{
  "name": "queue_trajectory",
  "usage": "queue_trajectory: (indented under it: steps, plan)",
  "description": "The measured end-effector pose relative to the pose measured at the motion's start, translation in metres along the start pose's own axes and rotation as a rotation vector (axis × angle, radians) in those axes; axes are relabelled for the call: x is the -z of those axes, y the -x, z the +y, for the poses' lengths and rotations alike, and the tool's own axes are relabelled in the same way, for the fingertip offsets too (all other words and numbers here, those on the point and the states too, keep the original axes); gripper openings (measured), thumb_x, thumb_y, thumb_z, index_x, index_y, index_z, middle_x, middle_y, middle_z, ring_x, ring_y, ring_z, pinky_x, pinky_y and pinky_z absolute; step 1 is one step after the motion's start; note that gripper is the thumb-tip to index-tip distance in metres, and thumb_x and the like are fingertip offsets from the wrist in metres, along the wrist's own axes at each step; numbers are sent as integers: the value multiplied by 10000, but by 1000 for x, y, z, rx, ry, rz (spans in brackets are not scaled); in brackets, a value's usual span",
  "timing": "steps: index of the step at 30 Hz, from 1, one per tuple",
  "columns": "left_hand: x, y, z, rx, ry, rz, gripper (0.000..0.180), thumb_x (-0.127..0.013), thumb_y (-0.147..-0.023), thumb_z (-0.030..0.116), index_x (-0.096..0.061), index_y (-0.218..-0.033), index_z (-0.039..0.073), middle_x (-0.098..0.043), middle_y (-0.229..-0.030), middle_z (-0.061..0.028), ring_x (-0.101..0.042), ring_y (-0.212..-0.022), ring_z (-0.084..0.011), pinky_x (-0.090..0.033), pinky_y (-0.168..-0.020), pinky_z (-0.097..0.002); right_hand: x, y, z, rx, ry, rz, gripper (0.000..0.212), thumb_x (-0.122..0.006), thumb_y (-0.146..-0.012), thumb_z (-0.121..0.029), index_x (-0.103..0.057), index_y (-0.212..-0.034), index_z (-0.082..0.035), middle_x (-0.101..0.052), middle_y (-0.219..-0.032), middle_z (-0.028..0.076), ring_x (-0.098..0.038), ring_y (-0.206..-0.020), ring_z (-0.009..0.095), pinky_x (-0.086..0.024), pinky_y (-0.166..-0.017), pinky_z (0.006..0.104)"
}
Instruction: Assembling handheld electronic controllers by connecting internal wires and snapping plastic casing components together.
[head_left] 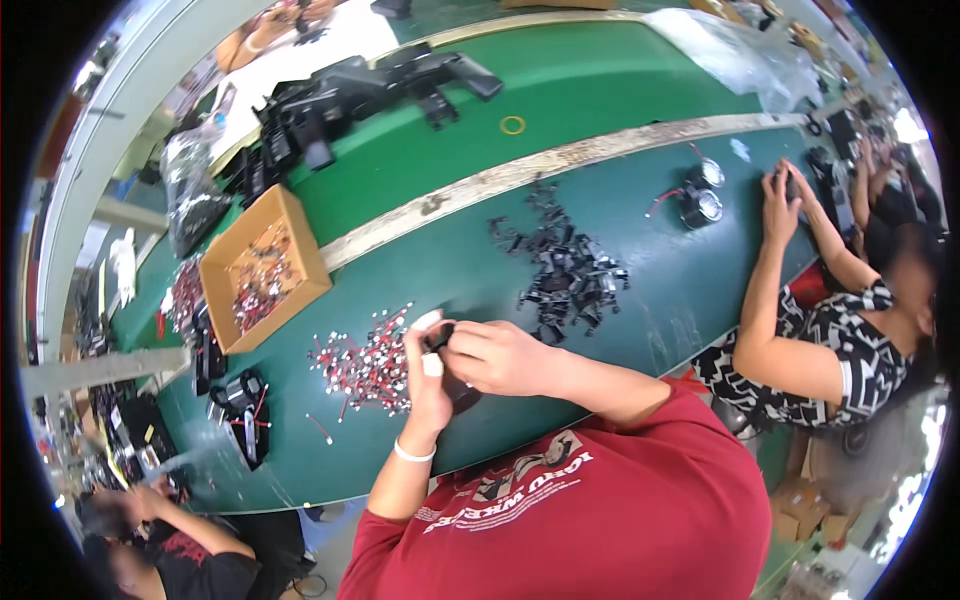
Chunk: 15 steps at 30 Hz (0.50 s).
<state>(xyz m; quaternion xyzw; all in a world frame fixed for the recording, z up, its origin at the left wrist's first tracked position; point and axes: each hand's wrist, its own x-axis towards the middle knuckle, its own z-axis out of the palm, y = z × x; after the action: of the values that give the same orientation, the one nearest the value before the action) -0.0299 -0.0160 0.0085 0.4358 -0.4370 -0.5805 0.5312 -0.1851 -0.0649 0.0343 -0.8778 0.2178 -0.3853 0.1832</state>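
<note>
Close in front of my body, both hands meet over the green table. My left hand [428, 390], with white covers on the thumb and a fingertip, is closed on a small black plastic part [438, 337]. The fingers of my right hand [495, 355] pinch that same part from the right. A dark piece [462, 397] shows below my hands; whether it joins the held part I cannot tell. Left of my hands lies a heap of short red-and-black wires with white connectors [365, 365]. Beyond my right hand is a pile of small black plastic parts [575, 275].
A cardboard box [318, 270] of wired pieces stands at the left. Black housings [240, 400] lie nearer me there. A worn strip [480, 182] crosses the table, with black housings [350, 95] beyond it. Round silver-faced parts [700, 208] lie near a person [830, 340] at the right.
</note>
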Motion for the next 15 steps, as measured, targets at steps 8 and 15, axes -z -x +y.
queue_trajectory:
  steps: [8, 15]
  plan:
    - [8, -3, 2, 6, 218, 106, 413, -535, -928, 161, -420, -1302, 29, -557, -1131, -103, -567, -1009, -179, -459, -906, -311, 15, -3, 4, -392, -655, -22, 416, -685, -820, -77, -625, -1232, -68, -523, -963, 23, -509, -667, 63, -442, -581, 226]
    - [-7, -9, 16, 158, 345, 114, 440, -435, -950, 167, -305, -1366, 109, -545, -1091, -219, -676, -780, -363, -595, -676, -429, 99, -3, 36, -671, 104, 570, 127, -693, -779, -36, -691, -905, -47, -638, -849, 63, -610, -691, 148, -492, -580, 267]
